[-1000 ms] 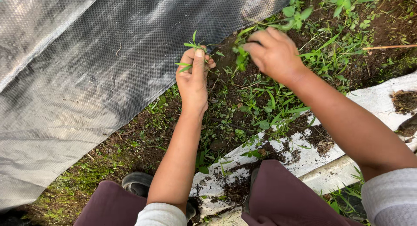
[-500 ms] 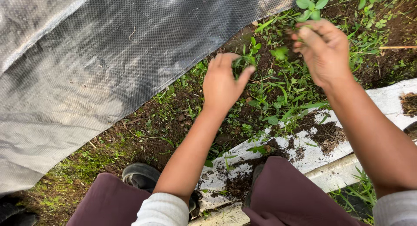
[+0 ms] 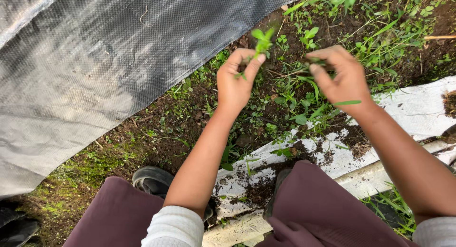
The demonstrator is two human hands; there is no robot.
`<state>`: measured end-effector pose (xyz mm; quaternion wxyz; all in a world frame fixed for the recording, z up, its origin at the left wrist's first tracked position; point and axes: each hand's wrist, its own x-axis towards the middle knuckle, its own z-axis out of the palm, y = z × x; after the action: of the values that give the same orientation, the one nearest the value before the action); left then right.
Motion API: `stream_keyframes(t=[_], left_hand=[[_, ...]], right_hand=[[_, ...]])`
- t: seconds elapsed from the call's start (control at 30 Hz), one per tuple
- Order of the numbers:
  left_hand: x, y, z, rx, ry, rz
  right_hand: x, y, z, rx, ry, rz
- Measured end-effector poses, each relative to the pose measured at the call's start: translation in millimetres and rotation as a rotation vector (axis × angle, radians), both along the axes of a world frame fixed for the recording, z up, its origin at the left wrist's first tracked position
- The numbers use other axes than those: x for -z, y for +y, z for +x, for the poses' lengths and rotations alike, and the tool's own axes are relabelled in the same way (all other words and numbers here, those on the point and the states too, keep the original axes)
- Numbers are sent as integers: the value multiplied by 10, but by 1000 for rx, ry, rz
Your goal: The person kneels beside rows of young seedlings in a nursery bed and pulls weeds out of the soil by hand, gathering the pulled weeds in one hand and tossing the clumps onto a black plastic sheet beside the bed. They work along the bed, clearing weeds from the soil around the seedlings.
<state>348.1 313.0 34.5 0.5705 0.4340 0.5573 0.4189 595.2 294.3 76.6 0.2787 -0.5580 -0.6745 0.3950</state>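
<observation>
Left hand point(image 3: 236, 83), flat on the soil half a second earlier, now raised with its grip pinching a small green weed sprig point(image 3: 260, 42) above the weedy soil point(image 3: 185, 114), while the right hand point(image 3: 343, 76) grasps grass blades point(image 3: 314, 62): another weed freed.

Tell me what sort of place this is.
Most likely an outdoor garden bed or farm plot. Bare dark soil carries small green weeds, a grey woven ground-cover sheet lies across it, and the left hand pinches a leafy sprig while the right hand grips stems.
</observation>
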Motion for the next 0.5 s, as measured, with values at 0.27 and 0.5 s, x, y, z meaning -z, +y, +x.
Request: stream_keyframes(t=[0.27,0.5], left_hand=[[-118,-55,-623,-248,-203,22],[-78,-232,-800,-193,-85,-53]], right_hand=[[-9,-149,-331,-316,-520,45],[296,-259,-191,-90,-116,-282]])
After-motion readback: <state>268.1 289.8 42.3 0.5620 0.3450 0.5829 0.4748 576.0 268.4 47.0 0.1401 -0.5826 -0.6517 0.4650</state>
